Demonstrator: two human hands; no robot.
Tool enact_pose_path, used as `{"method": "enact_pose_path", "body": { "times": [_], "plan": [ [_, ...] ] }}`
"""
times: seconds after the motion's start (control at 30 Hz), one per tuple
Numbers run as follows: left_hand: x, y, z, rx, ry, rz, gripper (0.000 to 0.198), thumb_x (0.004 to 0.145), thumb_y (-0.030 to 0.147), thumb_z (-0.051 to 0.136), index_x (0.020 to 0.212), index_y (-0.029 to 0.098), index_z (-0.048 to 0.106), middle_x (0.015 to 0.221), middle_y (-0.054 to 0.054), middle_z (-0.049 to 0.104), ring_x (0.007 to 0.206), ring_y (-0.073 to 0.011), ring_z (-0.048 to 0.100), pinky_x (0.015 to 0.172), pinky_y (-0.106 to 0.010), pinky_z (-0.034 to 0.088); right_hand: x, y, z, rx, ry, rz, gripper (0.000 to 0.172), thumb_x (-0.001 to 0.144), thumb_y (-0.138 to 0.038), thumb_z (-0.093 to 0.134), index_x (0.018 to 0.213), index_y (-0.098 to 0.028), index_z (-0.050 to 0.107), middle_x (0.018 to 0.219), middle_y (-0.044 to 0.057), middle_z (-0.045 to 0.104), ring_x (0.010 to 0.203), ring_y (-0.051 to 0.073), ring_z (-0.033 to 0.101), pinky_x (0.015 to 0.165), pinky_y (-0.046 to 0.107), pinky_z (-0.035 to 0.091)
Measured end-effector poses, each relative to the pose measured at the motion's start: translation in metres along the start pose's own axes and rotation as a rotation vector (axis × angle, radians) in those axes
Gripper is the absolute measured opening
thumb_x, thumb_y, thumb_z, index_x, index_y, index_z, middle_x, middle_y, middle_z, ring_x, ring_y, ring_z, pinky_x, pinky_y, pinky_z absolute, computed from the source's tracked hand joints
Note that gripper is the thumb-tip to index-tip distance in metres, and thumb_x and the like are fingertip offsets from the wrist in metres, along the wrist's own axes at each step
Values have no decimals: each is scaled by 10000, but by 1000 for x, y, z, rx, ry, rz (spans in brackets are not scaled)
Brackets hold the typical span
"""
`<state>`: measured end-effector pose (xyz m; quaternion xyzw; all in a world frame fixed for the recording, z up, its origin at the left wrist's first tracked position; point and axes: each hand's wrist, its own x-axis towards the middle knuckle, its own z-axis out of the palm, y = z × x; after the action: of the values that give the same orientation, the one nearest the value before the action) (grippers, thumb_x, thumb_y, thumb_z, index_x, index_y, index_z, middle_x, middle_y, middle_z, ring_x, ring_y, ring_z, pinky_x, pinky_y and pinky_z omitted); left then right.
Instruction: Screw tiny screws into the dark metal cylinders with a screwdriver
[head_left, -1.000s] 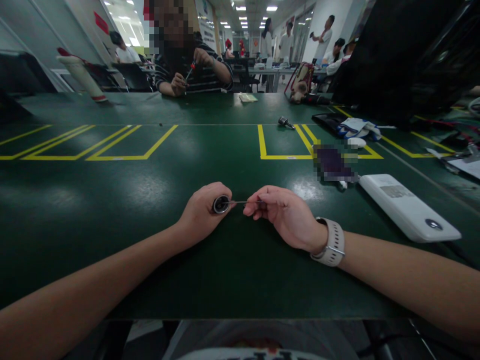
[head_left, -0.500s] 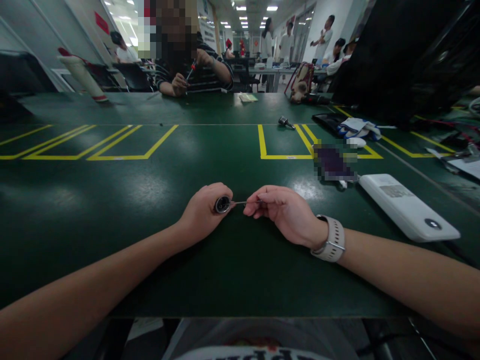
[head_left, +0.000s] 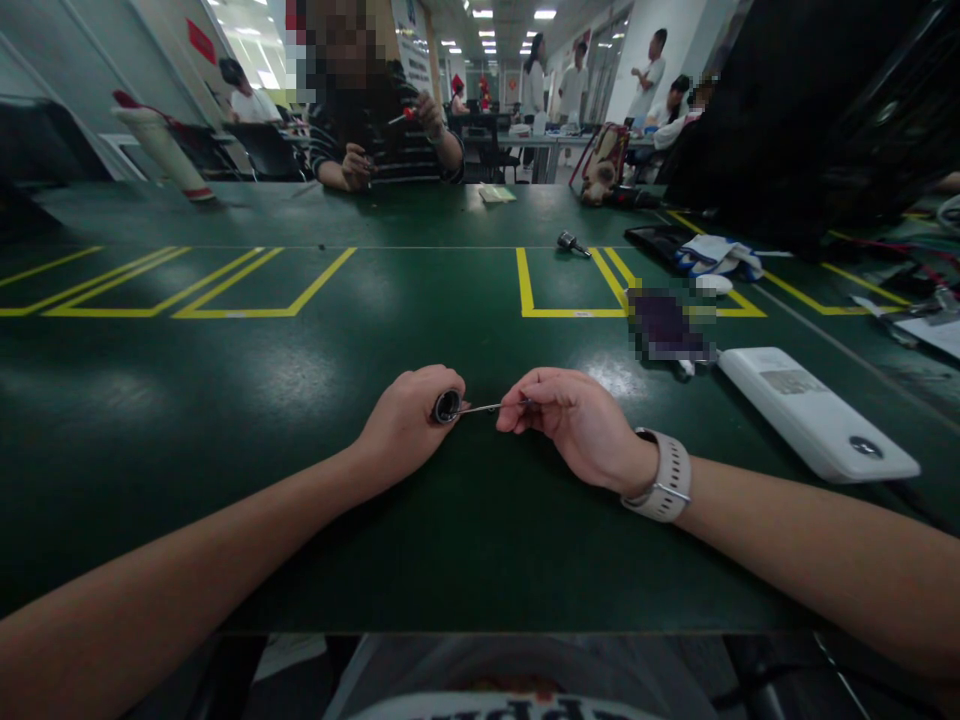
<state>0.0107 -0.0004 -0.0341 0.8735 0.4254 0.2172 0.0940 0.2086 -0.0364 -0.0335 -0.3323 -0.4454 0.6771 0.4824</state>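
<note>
My left hand rests on the green table, curled round a small dark round part with a metal rim, its open end facing right. My right hand, with a pale watch on the wrist, pinches a thin metal tool. The tool's tip meets the round part. Both forearms lie on the table.
A white flat device lies right of my right hand. Farther back are a blurred purple object, gloves, a small metal piece and yellow floor-tape boxes. Across the table a person's hands hold a red-handled tool. Dark equipment stands at the right.
My right hand has drawn slightly to the right with the thin tool; the left hand keeps still. The person opposite has raised the red-handled tool.
</note>
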Motion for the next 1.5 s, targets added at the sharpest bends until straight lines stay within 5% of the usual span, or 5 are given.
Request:
{"method": "enact_pose_path", "body": {
  "times": [0.63,0.8,0.93,1.17,1.5],
  "plan": [
    [0,-3,2,-3,8,-31,87,806,209,563,740,169,522,763,-12,584,688,-157,535,608,-278,389,2,-1,-4,-177,174,-169,203,715,-154,493,553,-185,613,500,-10,576,518,135,535,578,302,391],
    [-1,-3,2,-25,-2,-41,78,803,219,558,748,172,530,765,-9,581,691,-158,535,613,-279,391,-3,-2,-4,-238,34,-300,193,797,-165,483,678,-188,633,610,-7,609,610,145,570,649,315,435],
    [-1,-3,2,-40,2,-14,50,780,187,551,737,174,529,743,-6,576,678,-157,531,611,-278,383,-11,-9,5,-563,-161,-389,151,851,-192,492,810,-178,637,783,35,643,766,173,604,739,340,461],
    [0,-3,3,-38,-1,-5,81,781,217,548,722,174,515,728,-5,573,683,-159,530,613,-278,380,-16,-7,12,-1026,-215,-708,144,855,-134,477,888,-152,616,852,91,658,831,201,587,785,370,456],
    [0,-2,2,-39,-13,-14,111,807,221,541,714,173,506,737,-10,564,692,-156,526,626,-283,375,-4,1,2,-311,-101,-143,160,854,-205,521,814,-164,670,803,28,682,784,151,621,737,296,454]
  ]
}}
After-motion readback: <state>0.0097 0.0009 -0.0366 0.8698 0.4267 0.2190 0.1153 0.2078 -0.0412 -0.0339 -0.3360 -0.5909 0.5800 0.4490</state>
